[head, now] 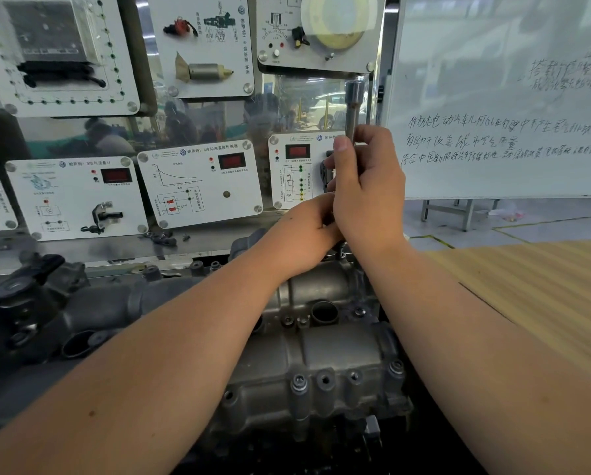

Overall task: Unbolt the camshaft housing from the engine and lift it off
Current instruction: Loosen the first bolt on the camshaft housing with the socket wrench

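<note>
My right hand (366, 186) curls round an upright socket bar (353, 101), thumb up along it. My left hand (307, 231) curls just below, touching the right; what it grips is hidden. The housing (324, 341) sits bolted on the engine under my arms. Behind: sensor panels (198, 183), a whiteboard (506, 97); a ribbed board (540, 286) right.

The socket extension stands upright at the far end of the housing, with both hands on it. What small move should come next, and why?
Probably turn the socket extension to loosen that bolt. The right hand grips its shaft and the left hand holds it near its foot, on the far end of the camshaft housing, whose near bolts still sit in place.
</note>
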Available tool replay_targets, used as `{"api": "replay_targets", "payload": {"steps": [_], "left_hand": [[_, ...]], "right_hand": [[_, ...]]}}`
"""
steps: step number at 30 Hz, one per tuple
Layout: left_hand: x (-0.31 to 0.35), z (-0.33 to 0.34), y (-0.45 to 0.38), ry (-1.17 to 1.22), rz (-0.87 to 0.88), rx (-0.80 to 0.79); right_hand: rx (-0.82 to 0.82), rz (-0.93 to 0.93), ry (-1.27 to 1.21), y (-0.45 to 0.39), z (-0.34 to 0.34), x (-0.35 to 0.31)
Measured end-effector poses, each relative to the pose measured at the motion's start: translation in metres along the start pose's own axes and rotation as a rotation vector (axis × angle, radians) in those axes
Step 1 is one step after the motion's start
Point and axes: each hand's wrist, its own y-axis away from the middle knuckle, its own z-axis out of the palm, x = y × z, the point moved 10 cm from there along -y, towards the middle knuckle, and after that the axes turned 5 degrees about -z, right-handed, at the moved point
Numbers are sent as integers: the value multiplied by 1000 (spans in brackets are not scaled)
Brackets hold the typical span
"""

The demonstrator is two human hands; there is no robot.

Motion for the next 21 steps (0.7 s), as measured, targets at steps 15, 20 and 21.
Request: {"api": "replay_targets", "payload": {"steps": [15, 20, 21], "left_hand": [[-3, 2, -1, 8, -12, -5], [-4, 2, -1, 7, -12, -11], [-1, 1, 0, 9, -1, -10]], "right_hand": [[11, -32, 37, -1, 0, -5], [13, 20, -1, 0, 0, 0], [16, 31, -15, 0, 0, 1]]}}
